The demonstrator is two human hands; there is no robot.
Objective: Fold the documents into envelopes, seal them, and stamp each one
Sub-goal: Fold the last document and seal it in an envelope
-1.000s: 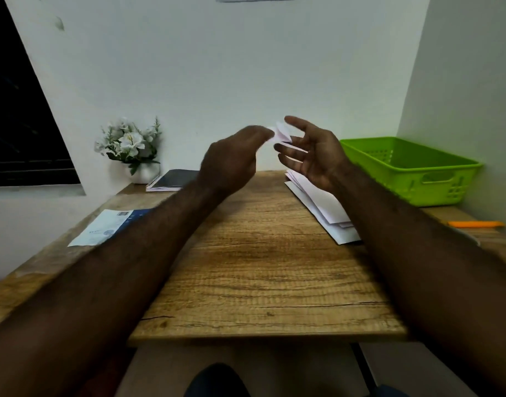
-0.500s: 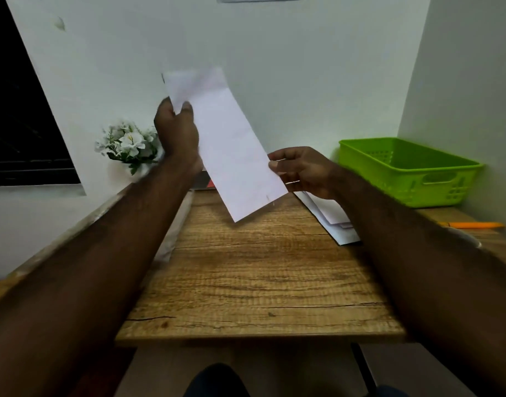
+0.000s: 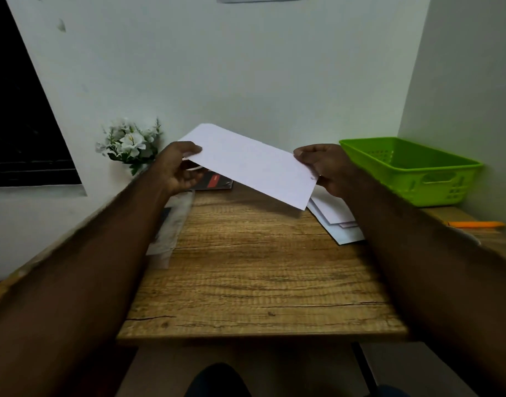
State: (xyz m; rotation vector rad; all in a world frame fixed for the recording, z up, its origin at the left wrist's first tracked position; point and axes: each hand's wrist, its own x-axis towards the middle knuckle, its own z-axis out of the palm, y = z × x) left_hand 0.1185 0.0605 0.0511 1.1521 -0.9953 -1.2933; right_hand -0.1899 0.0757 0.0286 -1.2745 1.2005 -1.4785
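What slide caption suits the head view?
Both hands, left hand and right hand, hold a white envelope above the wooden desk.

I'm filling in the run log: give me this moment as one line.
stage: handling paper | left hand: holds white sheet | right hand: holds same sheet | sheet: above table | paper stack: on table

A green plastic basket [image 3: 412, 170] sits at the back right of the wooden desk [image 3: 257, 282], with an orange pen [image 3: 475, 224] lying just in front of it. White flowers [image 3: 130, 144] stand by the wall at back left, near what may be a dark notebook [image 3: 216, 181].
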